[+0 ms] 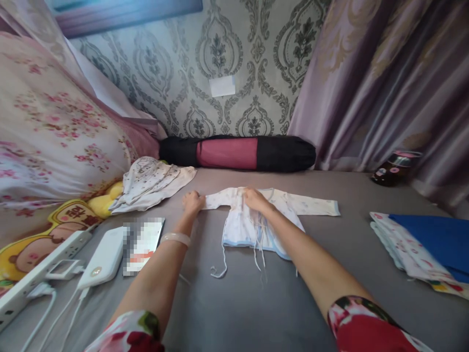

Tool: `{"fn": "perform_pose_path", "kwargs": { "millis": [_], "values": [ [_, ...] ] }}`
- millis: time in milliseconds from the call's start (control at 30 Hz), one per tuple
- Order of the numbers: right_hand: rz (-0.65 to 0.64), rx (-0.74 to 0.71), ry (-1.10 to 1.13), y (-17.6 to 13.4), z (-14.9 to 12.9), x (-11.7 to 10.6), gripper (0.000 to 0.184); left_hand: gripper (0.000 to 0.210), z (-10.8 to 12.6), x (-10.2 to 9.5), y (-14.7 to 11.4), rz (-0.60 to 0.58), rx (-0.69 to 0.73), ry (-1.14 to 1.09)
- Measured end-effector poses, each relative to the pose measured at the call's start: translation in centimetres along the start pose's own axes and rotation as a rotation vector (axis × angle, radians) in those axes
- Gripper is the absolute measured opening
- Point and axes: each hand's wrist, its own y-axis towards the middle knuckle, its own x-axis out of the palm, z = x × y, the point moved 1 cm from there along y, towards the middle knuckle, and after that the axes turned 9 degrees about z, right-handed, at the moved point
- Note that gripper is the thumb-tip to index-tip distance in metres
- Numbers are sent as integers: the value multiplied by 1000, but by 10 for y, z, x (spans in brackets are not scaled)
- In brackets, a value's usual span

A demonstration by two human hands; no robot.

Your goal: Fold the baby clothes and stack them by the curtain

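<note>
A small white baby shirt [238, 220] with blue trim and thin tie strings lies spread on the grey sheet, its sleeves stretched to both sides. My left hand [193, 201] is closed on the cuff of the sleeve on the left. At the shirt's shoulder, near the neckline, my right hand [255, 200] has its fingers pinched on the cloth; the fingertips are partly hidden. The sleeve on the right lies flat with no hand on it. Loose strings trail from the hem toward me.
To the left lie a phone [145, 244], a white power bank [104, 256], a power strip [44, 274] and crumpled patterned cloth [148, 188]. A black and pink roll bag [227, 154] rests against the wall. Folded cloths [425, 244] and a dark bottle [392, 168] are on the right.
</note>
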Motion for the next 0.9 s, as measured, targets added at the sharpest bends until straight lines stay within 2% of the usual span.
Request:
{"fn": "perform_pose_path", "kwargs": {
  "millis": [133,300,367,567,767,900],
  "values": [
    [15,16,30,5,-27,29,33,41,-3,0,4,-55,14,-36],
    [49,59,18,-1,-27,41,48,34,-6,-5,6,-161,-38,-147],
    [42,62,7,-5,-26,42,53,30,-7,-6,6,-180,-7,-184],
    [71,42,-55,-17,-33,42,53,26,-10,-4,11,51,72,-223],
    [122,45,-94,-23,-36,45,50,24,-15,6,13,59,115,-230],
    [77,74,-55,-19,-37,41,51,26,-13,6,7,121,76,-231]
  ]
}}
